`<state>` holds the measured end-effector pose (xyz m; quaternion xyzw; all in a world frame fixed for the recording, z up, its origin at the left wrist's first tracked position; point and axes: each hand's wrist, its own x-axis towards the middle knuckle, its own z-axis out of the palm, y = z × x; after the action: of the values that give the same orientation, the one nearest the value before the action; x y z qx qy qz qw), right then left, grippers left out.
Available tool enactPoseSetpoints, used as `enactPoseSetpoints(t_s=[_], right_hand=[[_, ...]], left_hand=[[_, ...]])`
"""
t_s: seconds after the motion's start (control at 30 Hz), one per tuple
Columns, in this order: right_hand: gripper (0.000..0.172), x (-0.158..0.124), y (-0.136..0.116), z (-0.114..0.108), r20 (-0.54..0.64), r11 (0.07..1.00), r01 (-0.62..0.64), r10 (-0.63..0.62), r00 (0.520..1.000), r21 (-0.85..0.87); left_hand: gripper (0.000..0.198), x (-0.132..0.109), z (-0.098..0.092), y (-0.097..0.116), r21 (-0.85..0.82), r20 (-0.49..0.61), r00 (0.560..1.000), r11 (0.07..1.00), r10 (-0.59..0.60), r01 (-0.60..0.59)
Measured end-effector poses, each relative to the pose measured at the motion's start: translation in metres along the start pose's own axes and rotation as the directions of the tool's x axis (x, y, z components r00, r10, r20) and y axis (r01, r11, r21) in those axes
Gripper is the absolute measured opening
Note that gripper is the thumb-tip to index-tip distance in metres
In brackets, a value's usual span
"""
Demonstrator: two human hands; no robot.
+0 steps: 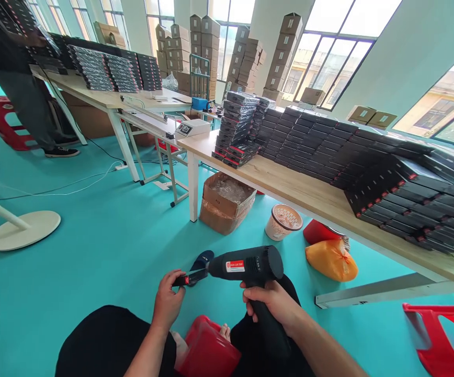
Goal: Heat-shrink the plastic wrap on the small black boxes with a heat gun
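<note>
Small black box [193,278], flat and dark-faced with a red mark near one end, held above the teal floor [133,246] ahead of the worker's knees. The left hand [168,298] grips it at its near end, thumb below and fingers over the top; the opposite end lies at the nozzle of a heat gun [246,263], and from where I stand I cannot tell whether the two touch. The heat gun is matt black, with a red-and-white label along its barrel, vent slots behind this and a round rear cap. The right hand [268,301] is closed around its handle, whose lower part merges with the dark trousers, so that its end is hard to make out. The fingers of the left hand cover part of the box, and any print beside the red mark is too small to read. Behind the box and nozzle, a dark slipper [204,257] is partly hidden. Below, a red stool [211,348] between the legs is cut off at the lower edge of view, as are both forearms; the standing co-worker [31,104] at far left is visible only in part.
</note>
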<state>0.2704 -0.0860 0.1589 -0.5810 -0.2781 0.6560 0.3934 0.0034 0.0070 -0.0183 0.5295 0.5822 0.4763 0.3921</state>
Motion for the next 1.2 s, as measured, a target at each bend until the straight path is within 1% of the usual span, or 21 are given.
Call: enactPoseSetpoints(t_s=[0.07,0.13,0.17,0.23,0.3,0.33,0.4,0.43,0.47,0.53,0.57,0.6,0.67,0.7,0.73,0.77,0.87,0.9,1.03,1.2], right_hand=[[0.029,0.002,0.002,-0.002,-0.013,1.000,-0.014,0.014,1.000,0.015],[0.031,0.004,0.002,-0.003,0.040,0.999,-0.034,0.033,0.999,0.021],[0.032,0.004,0.002,-0.003,0.055,0.999,-0.022,0.020,0.998,0.026],[0.031,0.003,0.000,0.000,0.030,1.000,0.016,-0.016,0.999,0.020],[0.028,0.000,-0.002,0.007,0.007,1.000,-0.004,0.004,1.000,-0.024],[0.027,-0.001,-0.003,0.012,0.028,0.998,-0.036,0.037,0.999,-0.050],[0.027,-0.003,-0.004,0.022,0.115,0.994,-0.076,0.085,0.990,-0.081],[0.027,-0.003,-0.003,0.027,0.144,0.995,-0.064,0.075,0.987,-0.080],[0.028,-0.002,-0.003,0.030,0.145,0.997,-0.037,0.046,0.988,-0.070],[0.027,0.000,-0.003,0.032,0.077,0.998,0.012,-0.007,0.997,-0.057],[0.026,0.001,-0.002,0.031,0.040,0.998,0.011,-0.009,0.999,-0.057],[0.025,0.002,-0.002,0.030,0.031,0.999,-0.004,0.005,0.999,-0.054],[0.026,0.002,-0.003,0.025,0.090,0.999,-0.042,0.044,0.995,-0.028],[0.027,0.001,-0.003,0.023,0.128,0.998,-0.053,0.055,0.990,-0.015],[0.028,0.001,-0.004,0.020,0.141,0.999,-0.051,0.050,0.989,-0.002],[0.028,0.002,-0.004,0.017,0.116,0.999,-0.038,0.037,0.993,0.009],[0.027,0.006,-0.003,0.005,-0.036,0.999,-0.004,0.005,0.999,0.033],[0.027,0.007,-0.002,0.001,-0.049,0.999,-0.003,0.005,0.999,0.047],[0.030,0.007,0.000,-0.011,0.060,0.996,-0.022,0.017,0.998,0.084],[0.027,0.007,-0.003,-0.017,0.017,0.993,-0.019,0.017,1.000,0.120]], left_hand=[[0.032,0.001,-0.001,-0.007,0.082,0.028,0.997,0.994,0.068,-0.070],[0.033,0.002,-0.002,-0.013,0.134,0.044,0.993,0.984,0.109,-0.114],[0.033,0.002,-0.002,-0.015,0.153,0.044,0.991,0.980,0.123,-0.128],[0.035,0.002,-0.002,-0.018,0.185,0.053,0.988,0.971,0.143,-0.150],[0.035,0.002,-0.002,-0.020,0.209,0.062,0.986,0.964,0.157,-0.167],[0.034,0.003,-0.001,-0.020,0.219,0.062,0.985,0.960,0.164,-0.174],[0.032,0.004,-0.002,-0.022,0.236,0.056,0.983,0.955,0.174,-0.182],[0.032,0.004,-0.002,-0.022,0.244,0.052,0.982,0.952,0.179,-0.186],[0.032,0.005,-0.003,-0.023,0.251,0.049,0.982,0.949,0.185,-0.191],[0.034,0.005,-0.004,-0.023,0.255,0.044,0.981,0.947,0.191,-0.196],[0.034,0.005,-0.005,-0.023,0.253,0.040,0.981,0.948,0.190,-0.194],[0.035,0.005,-0.006,-0.022,0.248,0.034,0.982,0.950,0.186,-0.189],[0.035,0.004,-0.007,-0.021,0.232,0.016,0.984,0.957,0.176,-0.175],[0.034,0.004,-0.007,-0.021,0.224,0.008,0.985,0.960,0.172,-0.170],[0.034,0.004,-0.007,-0.020,0.214,0.000,0.986,0.963,0.169,-0.165],[0.033,0.004,-0.006,-0.020,0.202,-0.004,0.986,0.966,0.166,-0.162],[0.031,0.003,-0.006,-0.017,0.171,-0.006,0.988,0.974,0.153,-0.149],[0.031,0.002,-0.005,-0.016,0.163,-0.006,0.989,0.976,0.149,-0.146],[0.032,0.001,-0.004,-0.011,0.163,0.002,0.993,0.979,0.121,-0.120],[0.033,0.000,-0.004,-0.010,0.158,0.000,0.991,0.979,0.134,-0.132]])
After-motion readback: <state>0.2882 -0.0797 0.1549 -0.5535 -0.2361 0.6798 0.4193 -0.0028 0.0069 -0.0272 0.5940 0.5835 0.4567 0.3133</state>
